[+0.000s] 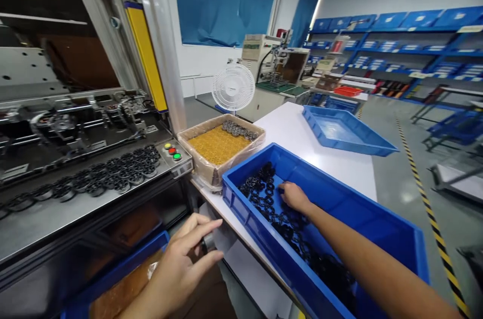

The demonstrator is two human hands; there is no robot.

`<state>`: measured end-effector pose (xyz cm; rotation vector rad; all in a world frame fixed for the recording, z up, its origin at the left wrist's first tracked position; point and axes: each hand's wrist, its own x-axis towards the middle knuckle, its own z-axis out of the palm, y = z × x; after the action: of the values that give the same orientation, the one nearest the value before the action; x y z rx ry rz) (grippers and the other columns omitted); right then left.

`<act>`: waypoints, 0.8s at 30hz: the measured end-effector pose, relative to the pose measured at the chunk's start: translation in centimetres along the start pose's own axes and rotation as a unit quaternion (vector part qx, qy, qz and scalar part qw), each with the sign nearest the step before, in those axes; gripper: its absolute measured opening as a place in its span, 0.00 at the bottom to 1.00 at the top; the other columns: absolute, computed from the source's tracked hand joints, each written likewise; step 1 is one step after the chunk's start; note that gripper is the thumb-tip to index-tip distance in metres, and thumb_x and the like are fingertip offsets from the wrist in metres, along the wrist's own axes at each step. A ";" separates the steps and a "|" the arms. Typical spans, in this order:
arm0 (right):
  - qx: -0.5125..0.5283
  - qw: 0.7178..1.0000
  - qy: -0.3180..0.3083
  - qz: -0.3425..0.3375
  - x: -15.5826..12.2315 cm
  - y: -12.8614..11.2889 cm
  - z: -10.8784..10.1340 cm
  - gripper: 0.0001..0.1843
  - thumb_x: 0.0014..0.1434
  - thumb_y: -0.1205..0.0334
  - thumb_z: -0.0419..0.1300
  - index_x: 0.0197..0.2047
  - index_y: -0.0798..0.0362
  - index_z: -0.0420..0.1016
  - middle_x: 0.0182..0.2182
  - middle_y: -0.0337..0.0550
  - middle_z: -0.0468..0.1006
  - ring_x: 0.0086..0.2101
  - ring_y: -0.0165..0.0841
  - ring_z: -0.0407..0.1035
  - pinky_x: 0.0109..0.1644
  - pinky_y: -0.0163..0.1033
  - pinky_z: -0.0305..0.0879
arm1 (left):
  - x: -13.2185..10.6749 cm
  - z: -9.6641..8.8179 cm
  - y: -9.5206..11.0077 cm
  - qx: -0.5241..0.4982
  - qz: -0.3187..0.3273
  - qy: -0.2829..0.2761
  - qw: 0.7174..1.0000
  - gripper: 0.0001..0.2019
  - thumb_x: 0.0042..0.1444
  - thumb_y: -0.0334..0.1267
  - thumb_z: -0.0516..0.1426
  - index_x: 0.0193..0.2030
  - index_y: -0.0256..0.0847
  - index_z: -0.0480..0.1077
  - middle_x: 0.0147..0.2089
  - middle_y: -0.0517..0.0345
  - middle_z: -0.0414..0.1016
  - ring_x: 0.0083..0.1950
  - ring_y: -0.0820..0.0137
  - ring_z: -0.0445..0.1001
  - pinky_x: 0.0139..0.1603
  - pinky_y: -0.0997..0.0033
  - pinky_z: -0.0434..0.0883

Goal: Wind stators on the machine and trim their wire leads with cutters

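The person's left hand is grasping a small, dark cylindrical part with a silvery side, its thumb and forefinger standing apart at the tips. The right hand is reaching into a deep, rectangular, blue plastic bin with its fingers curling near the bottom; whether it is gripping anything, I cannot tell. Small black ring-shaped parts are lying in a loose heap along the bin's near side, beside and below that hand.

The bin is resting on a white-topped table, next to a plastic-lined brown cardboard box that is holding yellow pieces and grey ring-shaped parts. To the left, black-and-silver rings are crowding a metal machine ledge, near a panel with yellow, red and green round buttons.

Pale labels are sitting on the machine bed, and white tags are marking blue storage boxes on the far shelving; their writing is appearing too small to read. A white round fan is standing behind the box.
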<state>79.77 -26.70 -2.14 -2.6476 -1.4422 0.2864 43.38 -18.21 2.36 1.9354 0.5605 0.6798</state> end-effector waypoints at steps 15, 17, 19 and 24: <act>0.335 0.787 0.206 -0.475 -14.6 -15.3 -3.2 0.25 0.56 0.76 0.62 0.56 0.57 0.66 0.45 0.52 0.71 0.45 0.38 0.68 0.49 0.45 0.72 | -0.7 1.6 0.6 -0.418 -0.091 -0.022 0.903 0.25 0.39 0.25 0.71 0.46 0.49 0.80 0.46 0.58 0.84 0.45 0.69 0.82 0.46 0.80 0.76; 0.342 0.786 0.201 -0.474 -14.3 -15.1 -3.0 0.24 0.56 0.75 0.63 0.56 0.57 0.66 0.44 0.52 0.71 0.45 0.39 0.68 0.48 0.47 0.72 | -0.6 2.1 0.8 -0.440 -0.081 -0.022 0.894 0.26 0.38 0.23 0.71 0.45 0.48 0.80 0.43 0.58 0.85 0.44 0.69 0.83 0.44 0.83 0.76; 0.344 0.785 0.200 -0.474 -13.9 -14.9 -2.9 0.24 0.56 0.75 0.63 0.56 0.56 0.67 0.44 0.51 0.72 0.44 0.39 0.69 0.47 0.48 0.72 | -0.6 2.4 1.0 -0.447 -0.072 -0.023 0.891 0.25 0.38 0.22 0.70 0.45 0.47 0.80 0.41 0.59 0.85 0.42 0.70 0.83 0.42 0.84 0.76; 0.328 0.784 0.202 -0.487 -13.7 -14.9 -2.9 0.25 0.55 0.78 0.61 0.56 0.57 0.67 0.44 0.52 0.73 0.45 0.39 0.69 0.47 0.49 0.72 | -0.5 2.5 1.5 -0.442 -0.063 -0.016 0.895 0.24 0.40 0.20 0.69 0.44 0.45 0.81 0.37 0.58 0.86 0.39 0.69 0.83 0.40 0.82 0.77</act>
<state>60.97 -30.17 5.06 -1.1106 -1.8485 0.0650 44.78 -20.80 2.71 1.0418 0.2663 0.6595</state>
